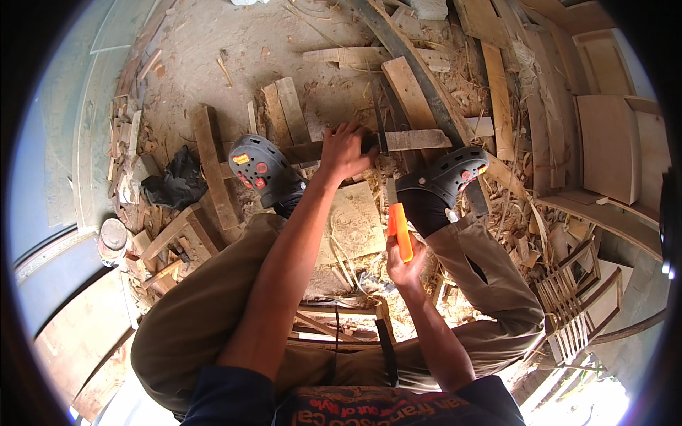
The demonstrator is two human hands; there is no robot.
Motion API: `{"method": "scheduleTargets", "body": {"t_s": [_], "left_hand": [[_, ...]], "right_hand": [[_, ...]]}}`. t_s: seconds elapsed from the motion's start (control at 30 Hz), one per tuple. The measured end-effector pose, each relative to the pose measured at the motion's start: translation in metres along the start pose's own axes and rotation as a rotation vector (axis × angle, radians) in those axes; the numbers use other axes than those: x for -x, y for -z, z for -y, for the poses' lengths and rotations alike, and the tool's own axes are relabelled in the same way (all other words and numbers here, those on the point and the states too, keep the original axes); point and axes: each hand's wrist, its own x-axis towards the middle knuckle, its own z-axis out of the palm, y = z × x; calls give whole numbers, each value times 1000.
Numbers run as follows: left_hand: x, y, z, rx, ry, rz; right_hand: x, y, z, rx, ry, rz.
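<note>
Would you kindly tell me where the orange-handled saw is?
In the head view, the saw is right of centre, held in the right hand, its blade crossing the wooden strip beside the left hand.

Dark short-sleeved shirt [231, 394] with red and pale lettering [376, 410]; khaki trousers [199, 323]; black socks [424, 216]; dark holed clogs [273, 177] with red and orange charms [261, 167].

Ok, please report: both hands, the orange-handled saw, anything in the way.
Right hand grips orange-handled saw. Left hand on narrow brown wooden strip, left of blade. Blade crosses strip. Dark grey perforated clog close to strip's right end.
</note>
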Motion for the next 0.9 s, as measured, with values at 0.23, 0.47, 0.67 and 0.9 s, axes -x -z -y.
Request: {"method": "scheduleTargets", "body": {"t_s": [0.23,0.47,0.67,0.9], "left_hand": [[-3,1,-2,32,11,68],[-5,-1,-3,35,35,27],[-4,-2,-7,7,44,19],[-2,-4,-4,47,49,-37]], "right_hand": [[-4,2,-3,49,61,0],[-3,-1,6,-84,62,11],[10,1,-24,16,117,-25],[0,1,0,107,194,-8]]}}
